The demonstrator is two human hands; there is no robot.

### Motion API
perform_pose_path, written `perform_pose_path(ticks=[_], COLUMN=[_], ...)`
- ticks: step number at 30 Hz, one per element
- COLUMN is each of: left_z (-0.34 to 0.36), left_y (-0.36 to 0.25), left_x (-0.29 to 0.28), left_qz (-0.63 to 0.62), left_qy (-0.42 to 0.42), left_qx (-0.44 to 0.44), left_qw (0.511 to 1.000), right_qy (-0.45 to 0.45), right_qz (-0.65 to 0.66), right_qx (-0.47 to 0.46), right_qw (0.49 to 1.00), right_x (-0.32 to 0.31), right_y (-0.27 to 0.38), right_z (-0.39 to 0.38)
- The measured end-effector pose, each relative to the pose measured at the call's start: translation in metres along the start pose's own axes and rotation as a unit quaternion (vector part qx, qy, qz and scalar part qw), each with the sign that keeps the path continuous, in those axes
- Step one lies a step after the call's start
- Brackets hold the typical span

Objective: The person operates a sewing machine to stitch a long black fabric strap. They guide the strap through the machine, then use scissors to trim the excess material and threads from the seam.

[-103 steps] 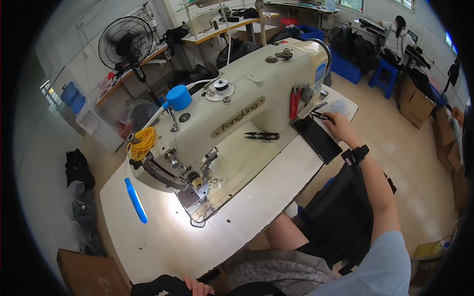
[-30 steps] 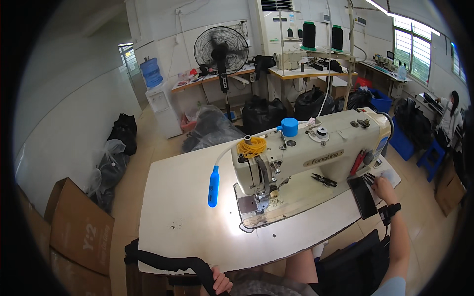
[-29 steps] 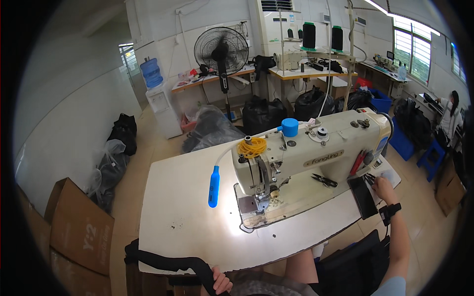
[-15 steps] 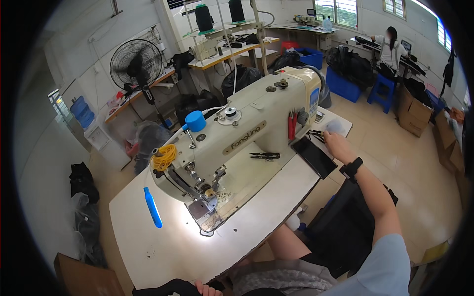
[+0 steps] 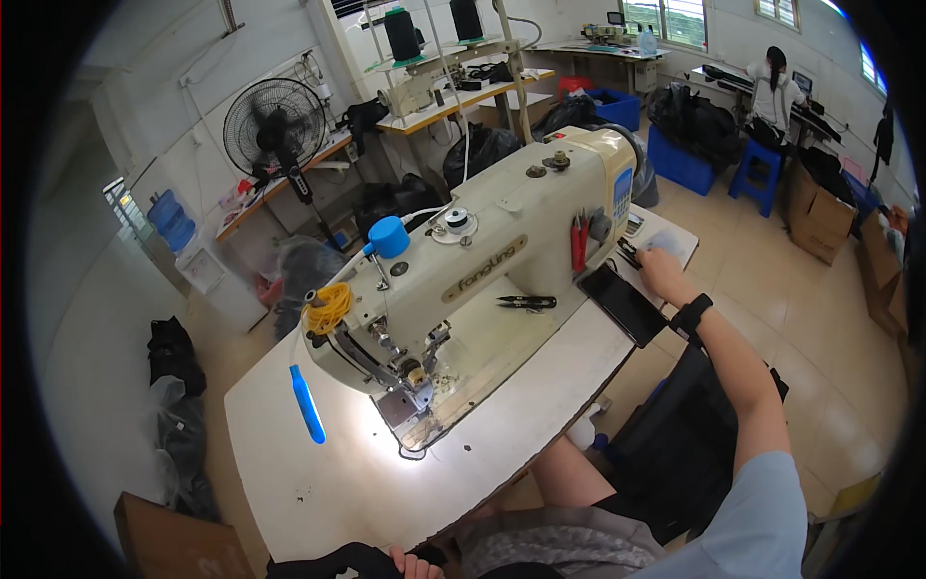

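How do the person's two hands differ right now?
The right hand reaches out to the table's far right end, beside the black tablet; the left hand sits low by the near table edge, on black fabric. The right wrist wears a black band; the left wrist is hidden. Both are bare.

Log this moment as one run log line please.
right hand: on small tools beside dark tablet | left hand: grips black strap | sewing machine: unattended

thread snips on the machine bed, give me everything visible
The thread snips are small, dark and slim, apparently metal, with two thin blades that taper to a point. They lie flat on the cream bed of the sewing machine, under its arm, tips toward the needle end. Nothing holds them; the right hand is further right, past the black tablet.
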State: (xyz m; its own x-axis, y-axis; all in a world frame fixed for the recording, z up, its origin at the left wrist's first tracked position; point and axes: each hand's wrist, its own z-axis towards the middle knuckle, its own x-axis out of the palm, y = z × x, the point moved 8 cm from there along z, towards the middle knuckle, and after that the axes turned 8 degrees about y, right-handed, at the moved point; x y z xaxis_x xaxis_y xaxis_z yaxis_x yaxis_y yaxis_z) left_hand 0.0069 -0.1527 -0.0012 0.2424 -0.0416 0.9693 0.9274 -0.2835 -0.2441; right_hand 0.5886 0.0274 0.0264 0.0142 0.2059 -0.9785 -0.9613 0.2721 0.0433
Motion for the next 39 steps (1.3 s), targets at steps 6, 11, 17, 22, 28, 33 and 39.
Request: perform_pose_path(ticks=[6, 11, 17, 22, 28, 33, 39], left_z=[0.001, 0.0, 0.003, 0.001, 0.001, 0.004, 0.011], left_y=[0.002, 0.003, 0.005, 0.006, 0.003, 0.007, 0.001], left_x=[-0.003, 0.0, 0.001, 0.002, -0.006, -0.012, -0.011], left_qz=[-0.01, -0.011, -0.02, -0.022, -0.014, -0.056, -0.036], left_qy=[0.003, 0.007, 0.013, 0.015, 0.026, 0.118, 0.206], left_qx=[-0.007, -0.004, -0.006, -0.007, -0.007, -0.025, -0.002], left_qw=[1.0, 1.0, 1.0, 1.0, 1.0, 0.991, 0.978], right_qy=[-0.031, -0.044, 0.02, 0.043, -0.008, 0.087, 0.042], right_qz=[0.039, 0.145, 0.019, 0.01, 0.133, 0.066, 0.132], right_qx=[-0.061, -0.085, 0.008, -0.007, -0.059, -0.027, -0.125], right_qw=[0.997, 0.985, 1.0, 0.999, 0.989, 0.994, 0.982], right_x=[-0.006, -0.018, 0.003, 0.019, -0.003, 0.003, 0.022], right_y=[0.011, 0.016, -0.006, -0.015, -0.001, 0.006, 0.0], right_z=[0.0, 0.017, 0.034, 0.048, 0.045, 0.016, 0.039])
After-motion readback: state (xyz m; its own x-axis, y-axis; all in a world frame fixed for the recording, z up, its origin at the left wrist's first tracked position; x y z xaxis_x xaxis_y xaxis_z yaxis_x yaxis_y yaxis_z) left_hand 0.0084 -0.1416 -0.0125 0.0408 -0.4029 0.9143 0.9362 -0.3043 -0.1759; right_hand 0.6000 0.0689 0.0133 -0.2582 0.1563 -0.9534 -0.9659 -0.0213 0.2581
